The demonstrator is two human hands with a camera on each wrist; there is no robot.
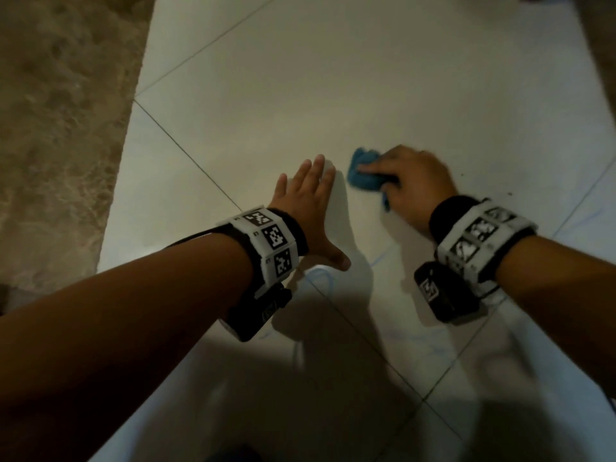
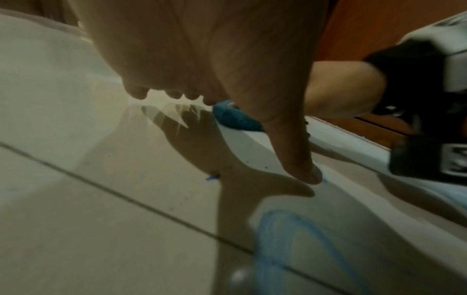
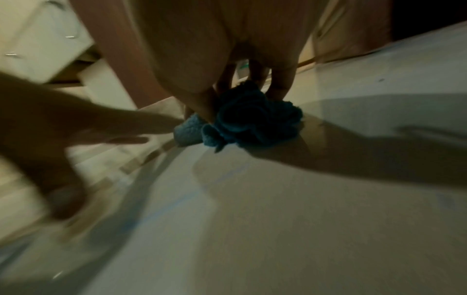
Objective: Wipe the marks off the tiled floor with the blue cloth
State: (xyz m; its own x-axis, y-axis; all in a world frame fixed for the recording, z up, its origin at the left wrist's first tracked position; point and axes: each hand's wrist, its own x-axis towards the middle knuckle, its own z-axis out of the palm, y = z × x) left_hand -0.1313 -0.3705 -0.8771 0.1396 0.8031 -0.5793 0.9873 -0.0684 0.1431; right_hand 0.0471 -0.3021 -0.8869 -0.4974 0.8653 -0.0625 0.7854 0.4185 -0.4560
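Observation:
My right hand [image 1: 405, 181] grips a crumpled blue cloth [image 1: 363, 173] and presses it onto the pale tiled floor [image 1: 300, 95]; in the right wrist view the cloth [image 3: 252, 119] bunches under my curled fingers. My left hand [image 1: 310, 208] lies flat on the floor just left of the cloth, fingers straight and thumb spread. In the left wrist view its thumb [image 2: 300, 159] touches the tile. Blue scribble marks [image 2: 290, 239] sit on the floor near my left wrist, and a faint blue line [image 1: 381, 258] runs between my wrists.
A mottled brown surface [image 1: 56, 128] borders the tiles on the left. Dark grout lines [image 1: 186, 151] cross the floor diagonally. A brown wooden panel [image 2: 379, 30] stands beyond the cloth in the left wrist view. Small dark specks [image 1: 508, 194] lie to the right.

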